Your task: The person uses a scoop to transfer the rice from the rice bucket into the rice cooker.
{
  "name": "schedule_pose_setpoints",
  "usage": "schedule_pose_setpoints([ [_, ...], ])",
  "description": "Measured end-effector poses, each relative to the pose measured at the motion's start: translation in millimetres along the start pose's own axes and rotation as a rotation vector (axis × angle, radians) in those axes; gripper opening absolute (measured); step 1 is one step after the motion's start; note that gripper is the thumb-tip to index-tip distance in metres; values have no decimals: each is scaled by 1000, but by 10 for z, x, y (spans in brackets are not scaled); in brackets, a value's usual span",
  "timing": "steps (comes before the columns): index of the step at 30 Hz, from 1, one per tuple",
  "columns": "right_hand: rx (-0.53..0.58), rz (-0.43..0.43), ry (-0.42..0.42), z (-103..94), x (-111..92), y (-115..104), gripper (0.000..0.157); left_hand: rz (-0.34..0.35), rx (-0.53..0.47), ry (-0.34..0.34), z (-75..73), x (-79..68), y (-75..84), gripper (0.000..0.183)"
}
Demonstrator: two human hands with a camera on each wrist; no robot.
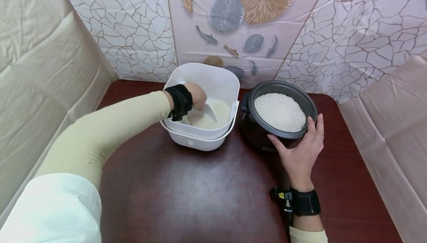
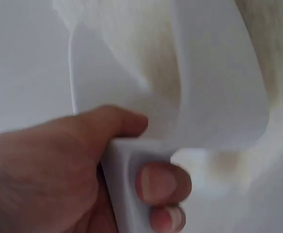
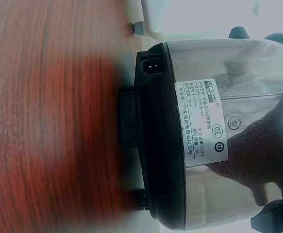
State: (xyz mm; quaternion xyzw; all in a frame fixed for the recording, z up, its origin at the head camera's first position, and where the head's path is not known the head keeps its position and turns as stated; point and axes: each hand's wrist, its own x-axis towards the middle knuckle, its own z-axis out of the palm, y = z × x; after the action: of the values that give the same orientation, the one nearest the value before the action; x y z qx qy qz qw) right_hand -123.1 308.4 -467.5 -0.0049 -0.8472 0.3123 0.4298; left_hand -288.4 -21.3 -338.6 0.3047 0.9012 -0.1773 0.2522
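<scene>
My left hand (image 1: 196,95) reaches down into a white plastic rice bin (image 1: 203,74). It grips the handle of a white scoop (image 2: 219,77), thumb on top and fingertips wrapped around the handle. Loose rice (image 1: 221,110) lies in the bin around the scoop; how much the scoop holds is unclear. To the right, a dark-rimmed rice cooker (image 1: 257,133) stands on the table with white rice (image 1: 280,111) inside. My right hand (image 1: 301,154) holds the near right of the cooker's rim, thumb in front and fingers at the right side.
A dark red-brown wooden table (image 1: 200,191) carries both containers near its back edge. Patterned cloth (image 1: 133,24) hangs behind, with plain beige cloth (image 1: 383,117) at the sides. In the right wrist view, the cooker's label (image 3: 202,124) and power socket (image 3: 153,65) show.
</scene>
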Motion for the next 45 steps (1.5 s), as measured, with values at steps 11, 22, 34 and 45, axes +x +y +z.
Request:
schedule_pose_setpoints([
  [11,14,-1,-2,10,11,-17,118,-20,-87,-93,47,82,-90,35],
  [22,10,5,-6,1,-5,-24,118,-57,-96,-228,50,291,-131,40],
  [34,6,-2,5,-12,18,0,118,-50,-109,-214,25,292,-115,45],
  [45,19,8,-14,-18,7,-12,118,-47,-106,-196,17,211,-124,49],
])
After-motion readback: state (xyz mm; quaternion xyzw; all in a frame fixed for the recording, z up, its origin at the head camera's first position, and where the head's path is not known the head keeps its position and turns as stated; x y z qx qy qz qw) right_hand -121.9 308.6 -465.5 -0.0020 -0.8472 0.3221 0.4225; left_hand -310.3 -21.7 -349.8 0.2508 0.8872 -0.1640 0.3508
